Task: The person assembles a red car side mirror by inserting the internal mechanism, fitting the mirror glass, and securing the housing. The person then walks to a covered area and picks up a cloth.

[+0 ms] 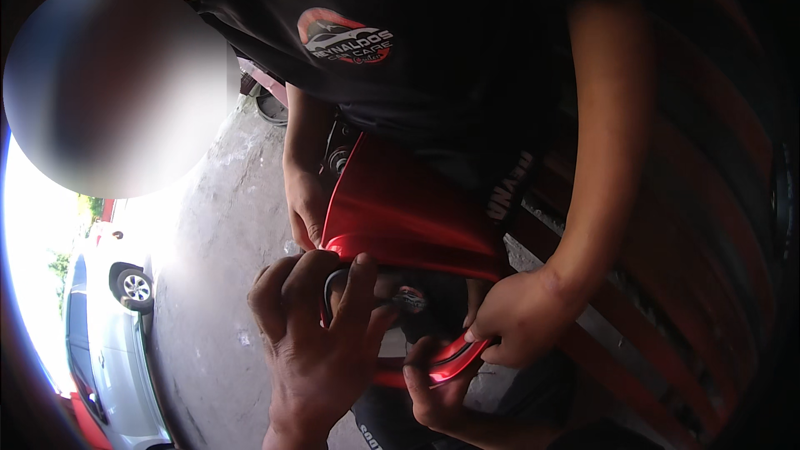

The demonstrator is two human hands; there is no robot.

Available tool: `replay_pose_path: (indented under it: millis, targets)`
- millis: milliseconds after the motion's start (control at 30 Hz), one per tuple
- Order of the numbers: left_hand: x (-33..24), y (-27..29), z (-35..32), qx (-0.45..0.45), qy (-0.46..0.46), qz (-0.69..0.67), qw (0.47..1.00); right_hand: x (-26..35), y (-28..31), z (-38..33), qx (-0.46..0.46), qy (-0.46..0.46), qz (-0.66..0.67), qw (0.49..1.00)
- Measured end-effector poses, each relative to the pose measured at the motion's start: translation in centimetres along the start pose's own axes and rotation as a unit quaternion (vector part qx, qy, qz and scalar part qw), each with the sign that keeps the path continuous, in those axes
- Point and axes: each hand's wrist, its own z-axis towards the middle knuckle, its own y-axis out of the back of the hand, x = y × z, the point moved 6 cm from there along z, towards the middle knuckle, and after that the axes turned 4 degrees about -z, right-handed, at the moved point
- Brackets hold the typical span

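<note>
A glossy red car side mirror [404, 208] is held between me and a co-worker. Its mirror glass [437, 290] reflects the dark shirt above. My left hand [321, 325] curls its fingers over the left end of the glass and rim. Lower down, my right hand [437, 387] pinches the near red rim, along which a thin dark strip [454, 355] runs. The co-worker's one hand [307, 204] holds the shell's left edge. Their other hand [525, 312] grips the rim's right end, close to my right fingers. Parts of my fingertips are hidden.
The co-worker in a dark shirt [467, 42] is right in front of me. Reddish slats [642, 358] slant along the right side. Grey concrete floor [208, 283] lies at left, with a silver car [117, 358] beyond it. A round blur covers the upper left.
</note>
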Motion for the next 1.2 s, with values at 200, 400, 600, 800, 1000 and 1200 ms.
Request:
replay_pose_path:
  millis: [200, 400, 600, 800, 1000, 1200]
  targets:
    - [0.9, -1.0, -1.1, 0.016, -0.01, 0.043, 0.999, -1.6, 0.0, -1.4, -0.018, -0.041, -0.021, 0.999]
    - [1.8, -1.1, -2.1, 0.021, -0.014, -0.002, 1.0, 0.0, -1.0, -1.0, -0.084, -0.009, -0.046, 0.995]
    - [2.5, 0.8, -2.2, -0.016, -0.015, -0.001, 1.0, -0.7, -2.3, -2.0, -0.045, -0.018, -0.057, 0.997]
    - [0.3, 1.8, -3.6, 0.004, 0.0, -0.046, 0.999, 2.1, -0.1, -3.7, 0.068, 0.003, -0.193, 0.979]
    - [-2.4, 4.9, -6.6, -0.056, -0.017, -0.055, 0.997, 5.7, 0.4, -6.2, 0.136, 0.038, -0.216, 0.966]
    - [-3.0, 5.7, -7.3, -0.086, -0.01, -0.104, 0.991, 7.7, 0.7, -6.1, 0.123, 0.04, -0.205, 0.97]
